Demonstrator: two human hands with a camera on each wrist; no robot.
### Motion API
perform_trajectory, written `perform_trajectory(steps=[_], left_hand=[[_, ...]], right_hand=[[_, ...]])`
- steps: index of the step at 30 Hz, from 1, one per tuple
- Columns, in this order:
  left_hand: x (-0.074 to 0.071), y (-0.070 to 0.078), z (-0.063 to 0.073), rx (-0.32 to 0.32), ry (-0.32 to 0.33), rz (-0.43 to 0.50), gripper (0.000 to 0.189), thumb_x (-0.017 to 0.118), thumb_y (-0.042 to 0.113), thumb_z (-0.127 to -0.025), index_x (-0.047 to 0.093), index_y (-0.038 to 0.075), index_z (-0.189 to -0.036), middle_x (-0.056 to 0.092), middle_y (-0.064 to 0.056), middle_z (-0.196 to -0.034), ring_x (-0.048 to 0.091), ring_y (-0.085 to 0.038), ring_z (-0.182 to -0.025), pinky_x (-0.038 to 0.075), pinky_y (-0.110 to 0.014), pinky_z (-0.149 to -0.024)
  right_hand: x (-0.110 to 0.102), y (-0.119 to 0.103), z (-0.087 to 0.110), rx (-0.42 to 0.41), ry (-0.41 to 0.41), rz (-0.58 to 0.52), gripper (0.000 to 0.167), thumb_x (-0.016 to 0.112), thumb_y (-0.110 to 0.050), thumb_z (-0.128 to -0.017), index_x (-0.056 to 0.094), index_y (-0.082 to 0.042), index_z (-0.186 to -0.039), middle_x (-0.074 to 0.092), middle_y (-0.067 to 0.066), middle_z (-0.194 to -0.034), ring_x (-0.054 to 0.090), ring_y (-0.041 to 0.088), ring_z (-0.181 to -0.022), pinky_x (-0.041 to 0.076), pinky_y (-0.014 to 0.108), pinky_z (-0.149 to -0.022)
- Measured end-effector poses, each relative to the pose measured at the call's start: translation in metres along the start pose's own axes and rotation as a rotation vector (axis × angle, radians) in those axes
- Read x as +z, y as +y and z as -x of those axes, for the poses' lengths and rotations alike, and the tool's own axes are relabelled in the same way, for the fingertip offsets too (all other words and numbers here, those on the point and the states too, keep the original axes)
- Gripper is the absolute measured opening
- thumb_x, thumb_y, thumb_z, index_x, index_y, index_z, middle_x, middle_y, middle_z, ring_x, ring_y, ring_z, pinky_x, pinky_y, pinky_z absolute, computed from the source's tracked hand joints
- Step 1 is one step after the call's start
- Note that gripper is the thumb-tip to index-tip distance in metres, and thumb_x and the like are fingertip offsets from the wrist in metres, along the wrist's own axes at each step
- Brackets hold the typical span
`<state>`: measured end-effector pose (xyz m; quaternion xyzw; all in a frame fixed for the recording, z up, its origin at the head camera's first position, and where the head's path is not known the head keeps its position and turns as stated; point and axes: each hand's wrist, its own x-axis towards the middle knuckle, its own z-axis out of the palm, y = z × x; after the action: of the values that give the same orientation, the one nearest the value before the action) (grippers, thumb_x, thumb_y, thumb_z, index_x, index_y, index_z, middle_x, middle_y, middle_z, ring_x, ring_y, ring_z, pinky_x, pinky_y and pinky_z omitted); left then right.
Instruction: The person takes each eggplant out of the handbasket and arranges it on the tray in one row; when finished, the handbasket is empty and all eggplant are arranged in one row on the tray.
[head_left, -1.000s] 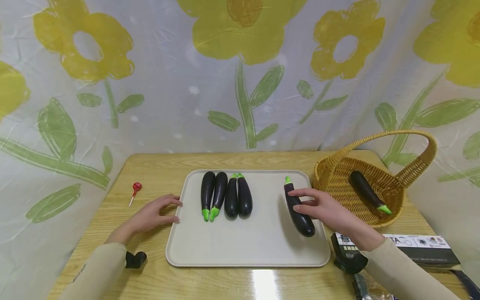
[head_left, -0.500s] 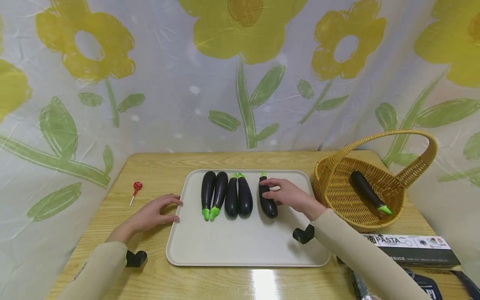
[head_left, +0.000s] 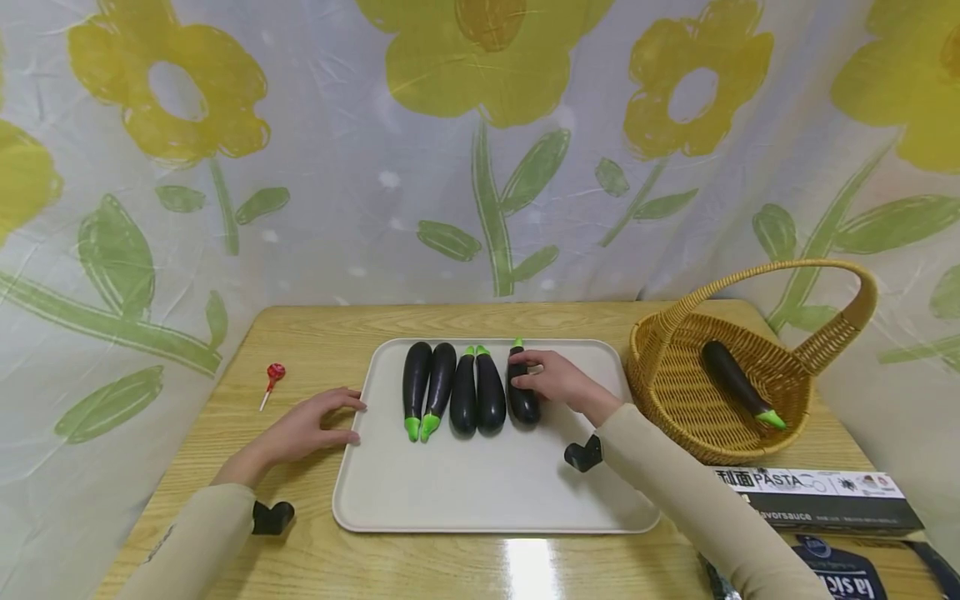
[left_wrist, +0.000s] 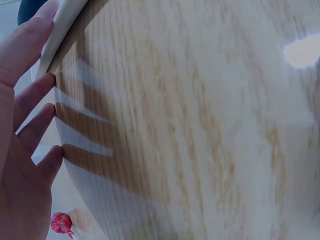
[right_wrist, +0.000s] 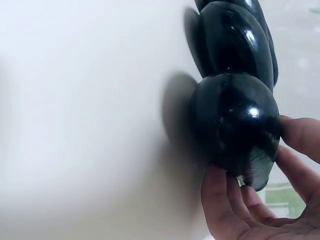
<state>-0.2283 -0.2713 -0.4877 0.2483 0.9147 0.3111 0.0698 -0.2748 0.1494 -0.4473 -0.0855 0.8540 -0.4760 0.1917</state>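
Note:
My right hand (head_left: pixel 558 382) grips a dark purple eggplant (head_left: pixel 523 404) with a green stem pointing away, at the right of a row on the white tray (head_left: pixel 495 492). In the right wrist view the thumb and fingers lie round the held eggplant (right_wrist: pixel 235 125). Left of it lie two eggplants with stems at the far end, one of them an eggplant (head_left: pixel 491 396), then two more with stems toward me, one an eggplant (head_left: pixel 416 383). At the tray's left rim my left hand (head_left: pixel 303 429) rests with its fingers loosely extended, its fingertips touching the edge.
A wicker basket (head_left: pixel 648 408) with a tall handle stands at the right, with one eggplant (head_left: pixel 737 383) inside. In front of it lie a pasta box (head_left: pixel 825 500) and a dark package (head_left: pixel 843 571). A red lollipop (head_left: pixel 275 372) lies on the wooden table (head_left: pixel 315 329) at the left.
My right hand has carried the eggplant leftward across the tray, from its right side to beside the row. My left hand has stayed at the left rim.

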Motion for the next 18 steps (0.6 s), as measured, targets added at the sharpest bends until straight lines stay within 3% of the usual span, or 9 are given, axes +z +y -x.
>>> perform_trajectory(steps=[12,18], left_hand=[[0.001,-0.001,0.001,-0.010,0.001,0.009,0.046,0.076,0.037,-0.085,0.064,0.014,-0.123,0.049,-0.019,-0.143,0.036,-0.046,-0.135,0.028,-0.063,-0.109],[0.001,-0.003,0.000,-0.008,0.001,0.008,0.047,0.075,0.038,-0.085,0.064,0.014,-0.124,0.049,-0.019,-0.143,0.036,-0.046,-0.135,0.029,-0.063,-0.109]], right_hand=[[-0.002,0.005,0.011,-0.014,-0.020,0.014,0.045,0.068,-0.017,-0.092,0.058,-0.010,-0.135,0.050,0.019,-0.139,0.055,0.029,-0.119,0.050,0.038,-0.092],[-0.003,0.007,0.021,0.006,-0.061,-0.105,0.047,0.066,-0.010,-0.092,0.056,-0.009,-0.137,0.046,0.020,-0.141,0.061,0.020,-0.089,0.055,0.037,-0.076]])
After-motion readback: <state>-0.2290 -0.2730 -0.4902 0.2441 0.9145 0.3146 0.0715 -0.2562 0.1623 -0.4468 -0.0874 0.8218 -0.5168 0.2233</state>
